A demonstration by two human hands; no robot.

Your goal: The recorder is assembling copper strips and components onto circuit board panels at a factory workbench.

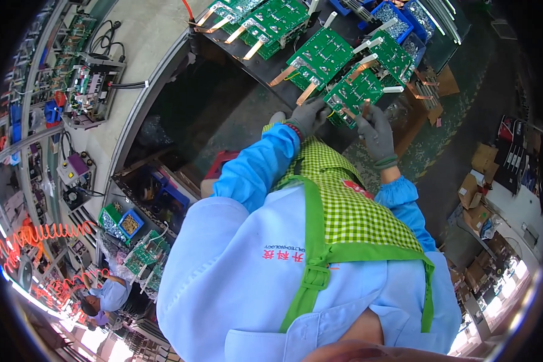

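Both my hands wear grey gloves and are at the near edge of a green circuit board (357, 90) with copper strips and white connector pieces on it. My left hand (309, 117) has its fingers curled against the board's left corner, beside a yellow-green wire. At the near right corner my right hand (377, 134) pinches the board beside an upright copper tab (366, 106). The board looks tilted towards me. Directly behind it to the left is a second green board (321, 57) with two long copper strips. Another board (394, 57) lies behind to the right.
More boards (277, 23) stand along the dark bench at the far left. Blue bins (392, 23) of small metal parts sit at the back. A metal-framed electronic unit (93, 90) rests on the pale left-hand table. Cardboard boxes (473, 190) lie right. Another person (114, 295) is at lower left.
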